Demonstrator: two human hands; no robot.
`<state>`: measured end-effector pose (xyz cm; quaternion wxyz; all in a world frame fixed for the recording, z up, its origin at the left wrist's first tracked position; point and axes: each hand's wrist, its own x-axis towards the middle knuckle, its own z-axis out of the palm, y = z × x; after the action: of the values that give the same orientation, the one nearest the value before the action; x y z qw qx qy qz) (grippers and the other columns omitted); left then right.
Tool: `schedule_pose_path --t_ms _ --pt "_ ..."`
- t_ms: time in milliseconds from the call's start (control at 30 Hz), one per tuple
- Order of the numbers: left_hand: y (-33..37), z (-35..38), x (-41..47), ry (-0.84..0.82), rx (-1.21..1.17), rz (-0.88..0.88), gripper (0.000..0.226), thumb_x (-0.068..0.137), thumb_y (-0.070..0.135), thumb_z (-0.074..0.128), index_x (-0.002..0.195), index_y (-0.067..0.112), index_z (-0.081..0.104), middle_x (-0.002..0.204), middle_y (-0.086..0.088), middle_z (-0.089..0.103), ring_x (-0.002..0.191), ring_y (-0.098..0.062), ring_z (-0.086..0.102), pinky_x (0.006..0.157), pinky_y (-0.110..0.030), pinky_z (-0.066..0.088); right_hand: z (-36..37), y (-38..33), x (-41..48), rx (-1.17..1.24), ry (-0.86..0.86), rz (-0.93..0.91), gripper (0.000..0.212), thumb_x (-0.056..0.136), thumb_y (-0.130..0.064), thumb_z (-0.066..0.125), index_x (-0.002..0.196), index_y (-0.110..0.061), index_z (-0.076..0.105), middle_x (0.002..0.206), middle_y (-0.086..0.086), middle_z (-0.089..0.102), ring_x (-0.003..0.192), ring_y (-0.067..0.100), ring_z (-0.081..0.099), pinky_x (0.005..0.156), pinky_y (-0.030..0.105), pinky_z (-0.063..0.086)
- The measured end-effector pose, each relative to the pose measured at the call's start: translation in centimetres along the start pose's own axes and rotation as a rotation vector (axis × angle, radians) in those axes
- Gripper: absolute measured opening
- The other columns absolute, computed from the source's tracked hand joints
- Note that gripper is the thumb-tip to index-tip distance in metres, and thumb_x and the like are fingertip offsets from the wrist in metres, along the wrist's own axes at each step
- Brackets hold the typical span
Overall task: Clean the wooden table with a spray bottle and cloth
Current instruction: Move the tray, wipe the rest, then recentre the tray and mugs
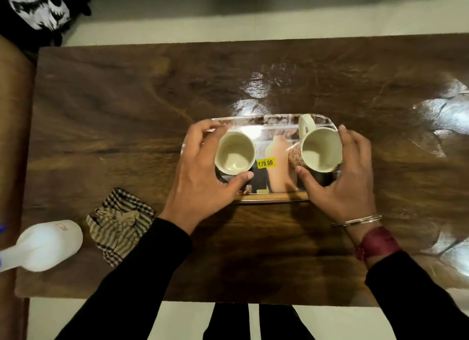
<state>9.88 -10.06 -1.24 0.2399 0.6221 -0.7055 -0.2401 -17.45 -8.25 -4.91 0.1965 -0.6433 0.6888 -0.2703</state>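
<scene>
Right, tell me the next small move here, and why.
Probably lift both mugs off the tray and set them aside. The left hand is wrapped around the left mug and the right hand around the right mug, while the tray covers the middle of the wooden table. The cloth and spray bottle lie untouched.

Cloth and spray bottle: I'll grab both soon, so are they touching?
Apart. The head view shows bare wooden table between the cloth and spray bottle.

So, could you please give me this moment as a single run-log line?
left hand: on left mug | right hand: on right mug, tilted | mugs on tray | cloth, spray bottle: untouched
</scene>
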Motion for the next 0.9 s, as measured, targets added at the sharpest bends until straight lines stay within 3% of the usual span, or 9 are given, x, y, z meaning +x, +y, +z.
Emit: schedule_pose_path --t_ms 100,200,400,533,600,667,733,833,900 --pt "0.3 -0.2 1.5 -0.081 0.082 -0.078 0.113 0.056 0.063 0.092 0.146 0.009 0.052 0.14 -0.007 0.052 0.124 -0.023 0.058 0.108 -0.036 0.049 0.1 -0.2 0.3 -0.049 0.012 0.015 0.095 0.078 -0.05 0.081 0.151 -0.001 0.045 0.139 0.019 0.047 0.13 0.034 0.051 0.109 0.046 0.048" --pt "0.6 -0.4 3.1 -0.192 0.259 0.003 0.101 0.055 0.069 0.089 0.135 0.012 0.063 0.125 -0.005 0.066 0.117 -0.025 0.062 0.104 -0.038 0.051 0.0 -0.2 0.7 -0.095 0.022 0.04 0.088 0.077 -0.045 0.087 0.146 -0.004 0.051 0.133 0.018 0.05 0.123 0.035 0.055 0.103 0.049 0.052" --pt "-0.7 -2.1 5.2 -0.504 0.239 0.292 0.084 0.055 0.037 0.097 0.132 0.013 0.07 0.132 -0.001 0.069 0.123 -0.019 0.064 0.103 -0.028 0.048 0.6 -1.0 0.2 -0.101 0.06 0.099 0.087 0.076 -0.048 0.089 0.142 -0.003 0.053 0.13 0.016 0.052 0.118 0.036 0.057 0.101 0.05 0.052" --pt "-1.2 -2.5 6.4 -0.683 0.194 0.392 0.076 0.066 0.02 0.079 0.14 0.017 0.065 0.147 -0.001 0.061 0.141 -0.016 0.051 0.116 -0.043 0.044 1.2 -1.9 0.0 -0.081 0.112 0.169 0.09 0.074 -0.046 0.09 0.142 -0.001 0.051 0.131 0.017 0.051 0.119 0.038 0.056 0.103 0.051 0.05" --pt "-1.3 -2.6 6.3 -0.713 0.177 0.375 0.086 0.066 0.007 0.075 0.149 0.022 0.056 0.159 0.003 0.047 0.155 -0.015 0.029 0.127 -0.049 0.026 1.3 -2.2 -0.1 -0.079 0.125 0.189 0.09 0.075 -0.045 0.09 0.143 -0.001 0.05 0.131 0.018 0.05 0.12 0.038 0.054 0.105 0.047 0.048" --pt "-1.2 -2.8 5.1 -0.67 0.2 0.331 0.104 0.067 0.01 0.083 0.159 0.028 0.038 0.17 0.009 0.026 0.161 -0.013 0.002 0.13 -0.055 0.003 1.3 -2.2 -0.1 -0.062 0.137 0.195 0.089 0.075 -0.043 0.09 0.143 0.0 0.05 0.132 0.018 0.05 0.121 0.037 0.053 0.106 0.042 0.045" --pt "-1.0 -2.2 2.6 -0.445 0.197 0.228 0.117 0.06 0.034 0.091 0.161 0.028 0.03 0.169 0.009 0.022 0.161 -0.016 0.006 0.126 -0.064 0.012 1.4 -2.2 -0.2 0.005 0.139 0.197 0.088 0.075 -0.038 0.091 0.142 -0.001 0.049 0.133 0.017 0.049 0.122 0.03 0.052 0.107 0.032 0.045" --pt "0.3 -0.4 -0.7 0.004 0.044 -0.171 0.126 0.052 0.061 0.094 0.156 0.019 0.036 0.153 0.0 0.034 0.144 -0.015 0.034 0.118 -0.038 0.035 1.8 -2.0 -0.6 0.129 0.137 0.21 0.089 0.073 -0.026 0.092 0.145 -0.001 0.046 0.136 0.017 0.051 0.123 0.016 0.047 0.1 -0.002 0.028" --pt "1.3 1.1 -1.8 0.091 -0.066 -0.447 0.131 0.049 0.067 0.092 0.155 0.02 0.033 0.148 0.0 0.035 0.138 -0.012 0.037 0.111 -0.024 0.034 2.4 -2.1 -0.9 0.186 0.17 0.224 0.091 0.072 -0.022 0.092 0.148 -0.004 0.045 0.138 0.013 0.053 0.125 0.013 0.047 0.099 -0.005 0.024"
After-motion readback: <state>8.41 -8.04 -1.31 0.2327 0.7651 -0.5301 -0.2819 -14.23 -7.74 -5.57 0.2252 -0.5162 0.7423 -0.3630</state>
